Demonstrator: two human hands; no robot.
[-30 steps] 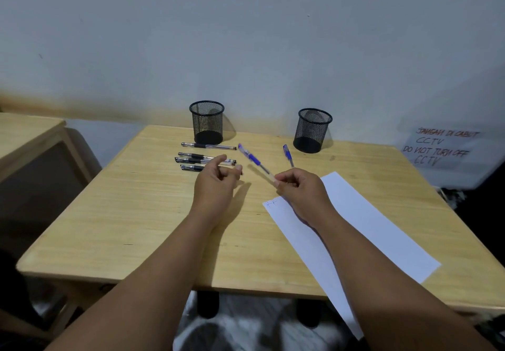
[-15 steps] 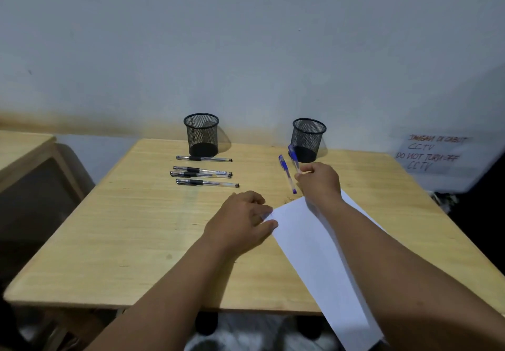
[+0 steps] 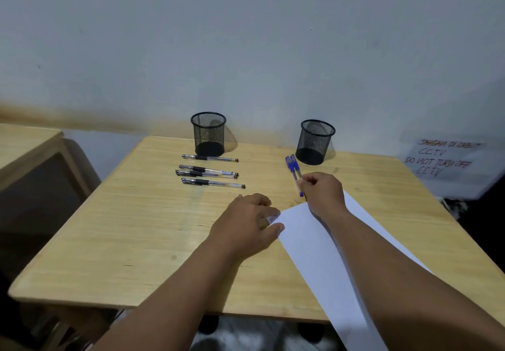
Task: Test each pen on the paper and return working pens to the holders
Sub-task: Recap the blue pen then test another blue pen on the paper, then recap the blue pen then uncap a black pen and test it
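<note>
A white sheet of paper lies at the table's right, running off the front edge. My left hand rests on its near-left corner, thumb and fingertips pressing it down. My right hand pinches the lower end of a blue pen, which lies right beside a second blue pen on the table. Both blue pens point toward the right mesh holder. Several black pens lie in a row in front of the left mesh holder. Both holders look empty.
The wooden table stands against a pale wall. A second wooden table is at the far left. A handwritten sign leans at the right, beyond the table's edge.
My left hand came down from the air onto the paper's corner. My right hand carried the blue pen away from the paper and set it beside the other blue pen near the right holder.
</note>
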